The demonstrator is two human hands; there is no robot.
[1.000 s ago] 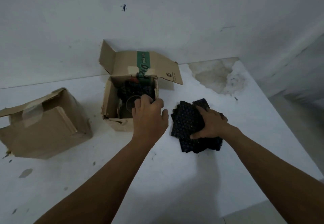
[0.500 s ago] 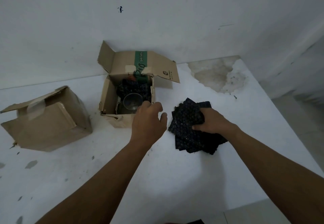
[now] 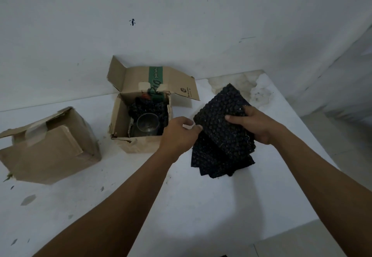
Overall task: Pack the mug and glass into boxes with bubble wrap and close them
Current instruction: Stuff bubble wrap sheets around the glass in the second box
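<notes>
Both hands have shifted to one black, knobbly bubble wrap sheet (image 3: 221, 116), now tilted up off the stack (image 3: 215, 162). Left hand (image 3: 179, 134) pinches its left edge, right hand (image 3: 256, 126) grips the right. Clear round glass (image 3: 148, 125) stands inside the open brown cardboard box (image 3: 120, 120), lined with more wrap.

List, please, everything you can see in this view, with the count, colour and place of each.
open cardboard box: one, brown with a green stripe, centre of the table by the wall
drinking glass: one, clear, upright inside the open box
bubble wrap lining: one piece, black, inside the box behind the glass
second cardboard box: one, brown, taped, left on the table
top bubble wrap sheet: one, black, held above the stack
bubble wrap stack: several sheets, black, right of the open box
table: one, white
stain: one, yellowish, far right corner
left hand: pinches the top sheet's edge
right hand: grips the top sheet
</notes>
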